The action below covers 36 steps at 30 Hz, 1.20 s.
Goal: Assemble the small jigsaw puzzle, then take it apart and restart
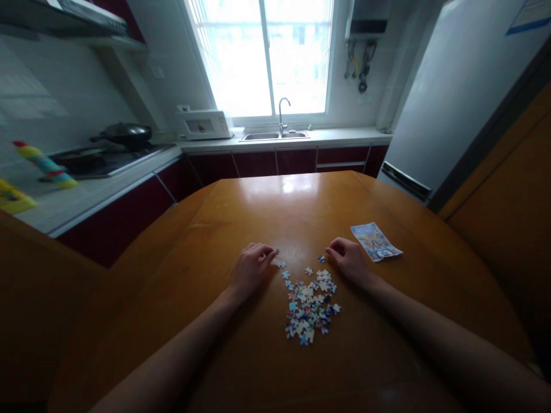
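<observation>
A heap of small loose puzzle pieces (310, 307) lies on the round wooden table (301, 212) between my forearms. My left hand (251, 268) rests on the table left of the heap, its fingertips pinched on a single puzzle piece (276, 251). My right hand (348, 259) lies right of the heap with its fingers curled, next to a stray piece (321, 258); I cannot make out anything in it. A colourful printed card (375, 241) lies flat just right of my right hand.
Behind the table runs a kitchen counter with a sink and tap (279, 123), a white microwave (205, 124) and a stove with a black pan (127, 135). A tall fridge (447, 103) stands at the right. Bottles (45, 165) sit on the left counter.
</observation>
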Motion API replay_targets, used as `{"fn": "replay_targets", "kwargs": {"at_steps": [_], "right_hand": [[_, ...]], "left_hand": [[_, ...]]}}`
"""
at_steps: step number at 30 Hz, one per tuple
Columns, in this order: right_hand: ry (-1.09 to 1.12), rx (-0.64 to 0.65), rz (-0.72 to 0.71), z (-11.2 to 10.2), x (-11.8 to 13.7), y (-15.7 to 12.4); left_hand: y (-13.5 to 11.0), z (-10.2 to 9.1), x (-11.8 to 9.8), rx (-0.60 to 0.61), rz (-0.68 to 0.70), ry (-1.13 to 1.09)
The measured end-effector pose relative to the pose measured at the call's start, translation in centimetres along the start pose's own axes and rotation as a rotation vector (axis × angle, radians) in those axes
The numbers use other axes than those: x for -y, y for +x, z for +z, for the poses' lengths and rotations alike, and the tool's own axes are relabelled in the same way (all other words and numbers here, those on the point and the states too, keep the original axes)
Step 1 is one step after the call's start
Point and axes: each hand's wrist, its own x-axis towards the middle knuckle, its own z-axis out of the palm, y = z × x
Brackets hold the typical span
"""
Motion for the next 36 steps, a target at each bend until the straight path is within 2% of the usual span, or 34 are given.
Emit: {"fn": "replay_targets", "kwargs": {"at_steps": [3,6,11,14,19,25,29,32,36], "right_hand": [[-0.058,0.009,-0.007,-0.2,0.1,0.0],[-0.098,0.049,-0.023,-0.1,0.4,-0.1],[-0.175,0.123,-0.021,0.3,1.2,-0.4],[-0.160,0.087,0.010,0.4,1.0,-0.3],[-0.012,-0.010,0.110,0.5,-0.3,0.3],[0.049,-0.015,0.161,0.4,-0.6,0.6],[0.045,-0.015,0.177,0.4,-0.5,0.7],[0.026,0.002,0.169,0.5,-0.7,0.7],[0.001,0.038,0.171,0.7,-1.0,0.8]], "left_hand": [[0.1,-0.5,1.0,-0.010,-0.055,0.077],[0.0,-0.5,1.0,0.048,-0.010,0.132],[-0.5,0.0,0.8,0.157,-0.011,0.005],[-0.6,0.0,1.5,0.176,-0.035,-0.075],[-0.2,-0.5,2.9,0.249,-0.031,-0.177],[-0.1,-0.9,3.0,0.181,-0.144,-0.157],[-0.3,-0.7,2.6,0.145,-0.091,-0.082],[-0.5,-0.4,2.5,0.107,0.009,-0.068],[-0.6,-0.3,2.3,0.211,0.181,-0.039]]}}
